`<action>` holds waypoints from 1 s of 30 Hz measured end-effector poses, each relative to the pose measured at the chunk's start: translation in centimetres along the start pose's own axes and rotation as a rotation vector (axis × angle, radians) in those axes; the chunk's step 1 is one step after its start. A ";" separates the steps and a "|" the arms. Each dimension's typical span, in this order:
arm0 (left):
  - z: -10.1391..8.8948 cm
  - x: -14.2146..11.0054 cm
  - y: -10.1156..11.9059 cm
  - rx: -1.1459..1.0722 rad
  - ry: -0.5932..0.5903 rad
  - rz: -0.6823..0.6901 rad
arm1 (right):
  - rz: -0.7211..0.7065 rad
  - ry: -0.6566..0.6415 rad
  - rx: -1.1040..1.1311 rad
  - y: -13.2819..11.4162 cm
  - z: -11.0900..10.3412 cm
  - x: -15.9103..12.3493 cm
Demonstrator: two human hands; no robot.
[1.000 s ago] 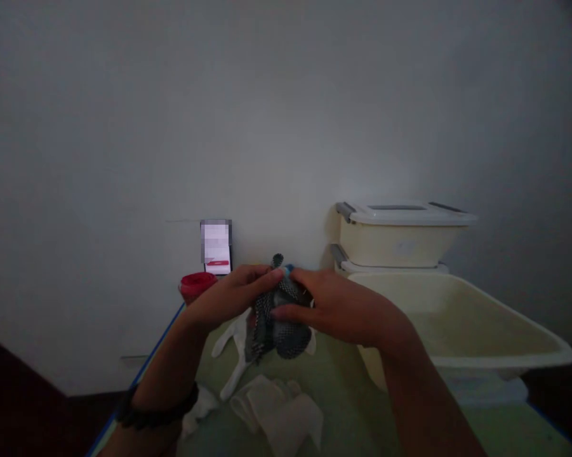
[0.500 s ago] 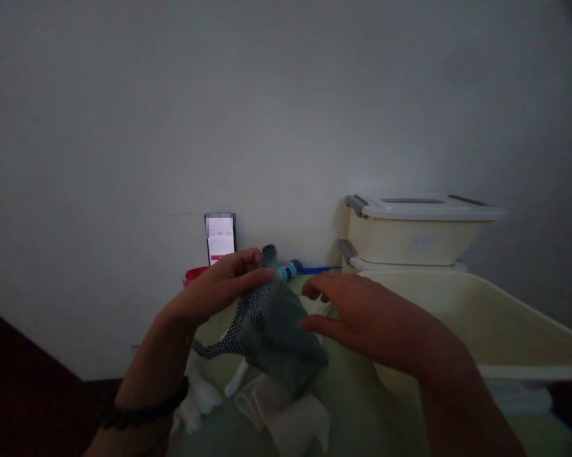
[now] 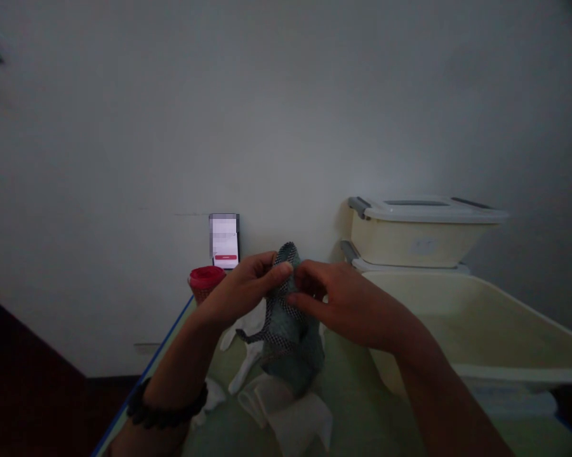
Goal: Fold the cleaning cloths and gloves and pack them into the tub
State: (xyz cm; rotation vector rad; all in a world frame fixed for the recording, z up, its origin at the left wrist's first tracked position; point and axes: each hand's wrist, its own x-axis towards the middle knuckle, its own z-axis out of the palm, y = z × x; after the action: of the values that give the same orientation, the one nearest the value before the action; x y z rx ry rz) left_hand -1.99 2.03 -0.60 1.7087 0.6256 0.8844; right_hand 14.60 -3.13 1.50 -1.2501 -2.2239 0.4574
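A grey-green cloth piece [image 3: 298,355] with black-and-white checked trim hangs over the table in front of me; I cannot tell what kind of article it is. My left hand [image 3: 254,279] pinches its upper edge between thumb and fingers. On the other side, my right hand [image 3: 331,289] has thumb and fingers closed on the trim close to the left fingertips. A checked strap sticks out to the left from the cloth. Below lie a folded whitish cloth [image 3: 295,412] and thin white pieces [image 3: 245,371], partly covered.
A phone [image 3: 225,244] with a lit screen leans on the wall behind a red basket [image 3: 207,277]. On the right stand an open cream bin [image 3: 457,371] and stacked lidded boxes [image 3: 409,241]. The green tabletop [image 3: 352,412] has a blue edge at the left.
My right hand has moved left and closed on the cloth's trim. The cloth and my left hand have shifted slightly right. The red basket shows more fully.
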 end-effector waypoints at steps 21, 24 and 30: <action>-2.7 -0.9 1.3 0.240 0.303 -0.079 | 0.106 0.265 0.310 0.2 -0.9 -0.1; -2.7 -1.0 1.4 0.263 0.409 -0.012 | 0.135 0.245 0.089 0.2 -1.3 -0.4; -4.0 -1.9 0.8 0.004 0.176 -0.094 | 0.150 0.272 0.055 0.4 -2.5 -0.6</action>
State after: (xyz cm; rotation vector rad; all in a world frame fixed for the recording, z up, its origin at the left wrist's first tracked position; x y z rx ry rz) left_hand -6.35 2.57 0.36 1.6028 0.8188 0.9735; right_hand 16.63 -3.40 3.08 -1.3683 -1.8880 0.3776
